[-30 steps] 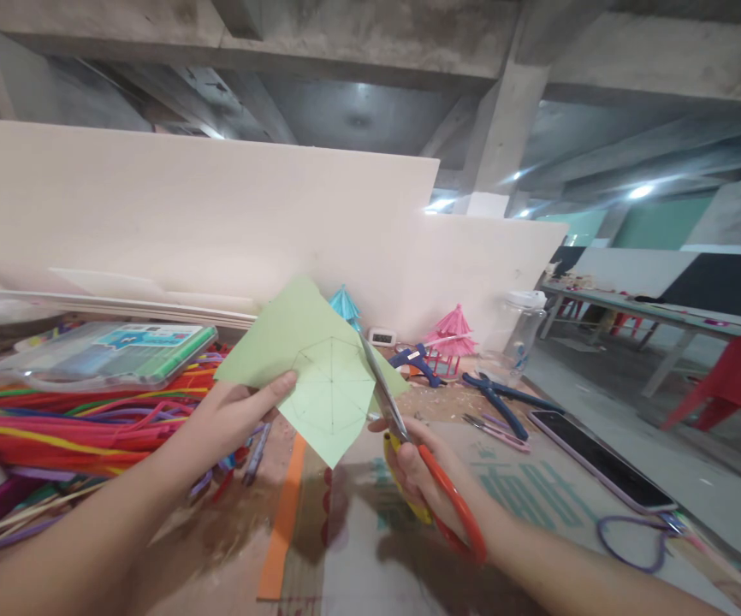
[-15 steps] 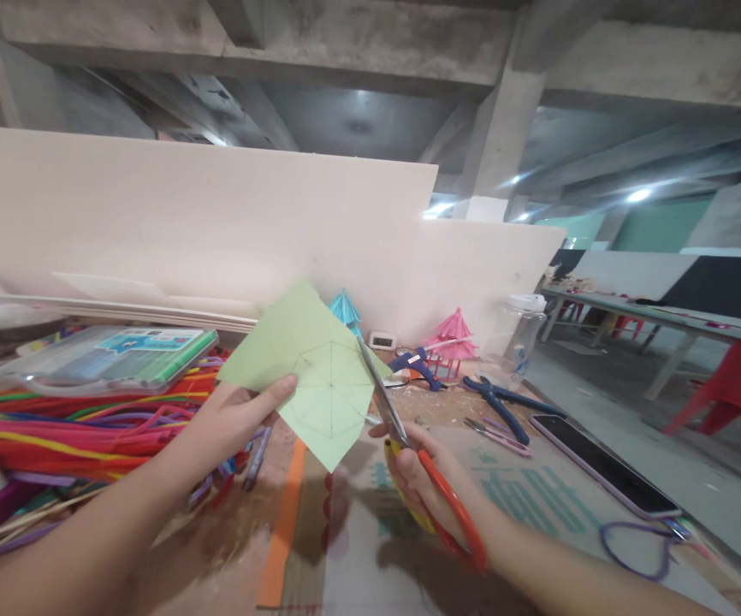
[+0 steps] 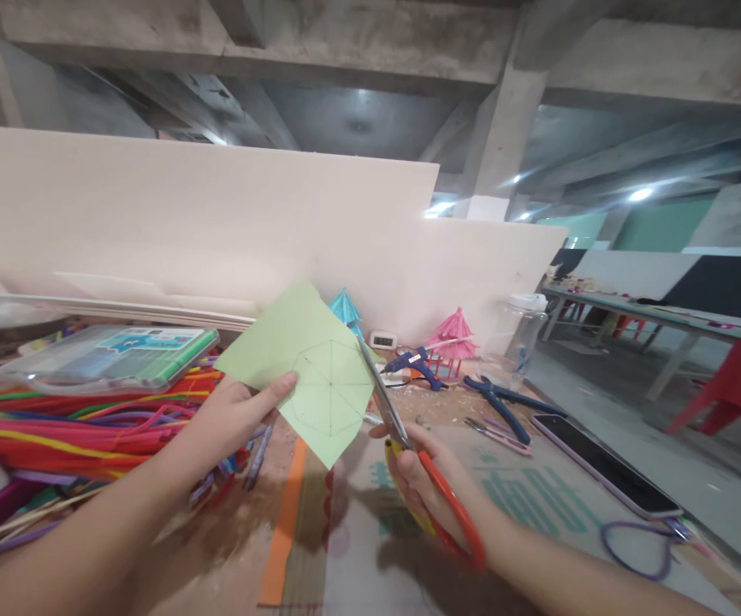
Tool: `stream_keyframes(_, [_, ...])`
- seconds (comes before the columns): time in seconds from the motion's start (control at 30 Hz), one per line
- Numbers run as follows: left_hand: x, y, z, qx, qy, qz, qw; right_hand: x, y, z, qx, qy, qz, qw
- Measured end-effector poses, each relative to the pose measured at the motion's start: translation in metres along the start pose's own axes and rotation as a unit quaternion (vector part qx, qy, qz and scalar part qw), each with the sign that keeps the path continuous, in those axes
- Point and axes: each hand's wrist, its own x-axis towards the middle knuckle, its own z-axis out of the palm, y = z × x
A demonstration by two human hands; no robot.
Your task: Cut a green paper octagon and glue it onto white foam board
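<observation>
My left hand (image 3: 233, 415) holds up a light green paper sheet (image 3: 306, 368) with a pencilled polygon and spokes drawn on it, thumb on the front. My right hand (image 3: 425, 475) grips red and yellow handled scissors (image 3: 409, 445). Their metal blades run up along the paper's right edge, closed or nearly so. Both hands are raised above the cardboard-covered table (image 3: 370, 547).
A heap of coloured pipe cleaners (image 3: 75, 419) and a clear plastic case (image 3: 107, 355) lie at left. Blue (image 3: 345, 306) and pink (image 3: 453, 329) paper umbrellas, a glue gun (image 3: 412, 364), blue pliers (image 3: 502, 402), a phone (image 3: 605, 466) and a clear jar (image 3: 518, 329) sit ahead and right. A white board (image 3: 216, 222) stands behind.
The green corner to the right of the scissor blades has come off and is gone. The blades have closed along that edge. The left hand holds the sheet almost still.
</observation>
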Motion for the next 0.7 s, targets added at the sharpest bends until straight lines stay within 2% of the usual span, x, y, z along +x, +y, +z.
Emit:
stream_keyframes(0.1, [0.001, -0.002, 0.000, 0.006, -0.023, -0.015, 1.000, 0.000, 0.001, 0.000, -0.005, 0.010, -0.004, 1.000])
stream_keyframes(0.27, [0.009, -0.004, 0.001, -0.031, -0.014, 0.005, 0.999, 0.001, 0.000, 0.001, -0.011, 0.011, 0.003, 1.000])
stream_keyframes(0.47, [0.015, -0.009, 0.002, -0.102, 0.016, 0.019, 0.994, -0.005, -0.003, 0.004, -0.023, -0.027, -0.006, 0.999])
stream_keyframes(0.57, [0.013, -0.010, 0.004, -0.106, 0.033, 0.037, 0.993, -0.009, -0.005, 0.004, -0.040, -0.039, -0.013, 0.998])
stream_keyframes(0.7, [0.012, -0.010, 0.005, -0.104, 0.038, 0.026, 0.994, -0.011, -0.004, 0.003, -0.068, -0.058, -0.015, 0.996])
